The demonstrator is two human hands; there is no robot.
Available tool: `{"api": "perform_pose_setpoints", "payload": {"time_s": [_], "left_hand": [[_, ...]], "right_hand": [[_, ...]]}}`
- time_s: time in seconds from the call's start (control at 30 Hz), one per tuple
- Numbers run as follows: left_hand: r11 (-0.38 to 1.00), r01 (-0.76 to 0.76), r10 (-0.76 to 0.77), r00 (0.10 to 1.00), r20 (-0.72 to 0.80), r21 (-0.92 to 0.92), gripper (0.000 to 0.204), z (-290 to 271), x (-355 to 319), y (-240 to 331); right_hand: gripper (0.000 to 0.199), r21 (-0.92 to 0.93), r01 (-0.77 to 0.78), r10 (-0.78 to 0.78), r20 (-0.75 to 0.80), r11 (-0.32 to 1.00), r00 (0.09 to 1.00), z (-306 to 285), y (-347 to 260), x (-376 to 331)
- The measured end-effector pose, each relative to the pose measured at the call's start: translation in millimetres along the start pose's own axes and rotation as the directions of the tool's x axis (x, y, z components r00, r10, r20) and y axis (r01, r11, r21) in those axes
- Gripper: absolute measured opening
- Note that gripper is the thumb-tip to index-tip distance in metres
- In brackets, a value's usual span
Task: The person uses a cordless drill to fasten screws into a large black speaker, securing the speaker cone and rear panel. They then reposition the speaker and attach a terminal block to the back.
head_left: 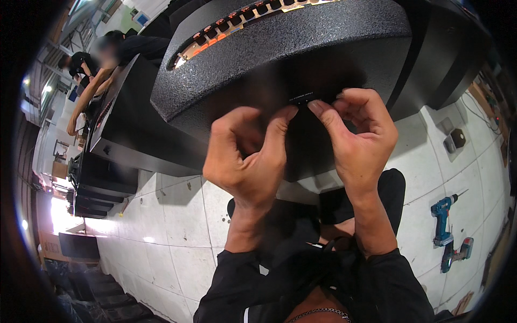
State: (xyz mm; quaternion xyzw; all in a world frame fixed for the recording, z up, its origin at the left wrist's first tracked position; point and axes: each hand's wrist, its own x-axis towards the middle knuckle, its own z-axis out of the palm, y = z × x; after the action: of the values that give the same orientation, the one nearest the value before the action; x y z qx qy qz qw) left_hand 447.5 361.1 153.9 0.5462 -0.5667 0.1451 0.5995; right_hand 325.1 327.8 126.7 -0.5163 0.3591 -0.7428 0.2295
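Where a small printed strip [301,100] sits between two thumbs [319,110]

Although the left hand [247,151] and right hand [363,134] are both bent, thumbs standing off from curled fingers, I cannot tell whether either pinches anything. Just beyond the thumb tips lies the strip, neither hand clearly nearer, on the near side of a black textured cabinet [291,51]. That cabinet is straight ahead, its long axis running left to right. Farther out, its curved recess holds a row of black knobs [235,19]. On the floor [420,183] at right, a pale tray [450,148] seems to hold a dark block [458,137]; nearer the person lie a blue drill [442,215] and a second power tool [456,254].
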Motion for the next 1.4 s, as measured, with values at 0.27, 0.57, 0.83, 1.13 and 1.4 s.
{"api": "perform_pose_setpoints", "payload": {"time_s": [0.27, 0.57, 0.83, 1.13, 1.4], "left_hand": [[0.838, -0.436, 0.441, 0.895, 0.063, 0.329, 0.067, -16, 37, -3], [0.783, -0.603, 0.391, 0.667, 0.634, 0.152, 0.085, -25, 107, 1], [0.703, -0.71, 0.34, 0.392, 0.855, 0.046, 0.086, -23, 130, 51], [0.621, -0.781, 0.583, 0.407, 0.703, -0.063, 0.082, 13, 128, 6], [0.645, -0.743, 0.411, 0.536, 0.738, 0.18, 0.08, -8, 107, 25]], "right_hand": [[0.02, -0.005, -0.135, 0.135, 0.066, 0.991, 0.989, -7, -7, 8], [0.023, -0.118, -0.15, 0.162, 0.102, 0.982, 0.981, -7, -15, 9], [0.026, -0.185, -0.067, 0.09, 0.116, 0.98, 0.989, -9, -10, 13], [0.033, -0.219, -0.018, 0.045, 0.121, 0.976, 0.992, -24, -3, 17], [0.024, -0.104, 0.037, -0.02, 0.157, 0.994, 0.987, -107, 47, -4]]}}
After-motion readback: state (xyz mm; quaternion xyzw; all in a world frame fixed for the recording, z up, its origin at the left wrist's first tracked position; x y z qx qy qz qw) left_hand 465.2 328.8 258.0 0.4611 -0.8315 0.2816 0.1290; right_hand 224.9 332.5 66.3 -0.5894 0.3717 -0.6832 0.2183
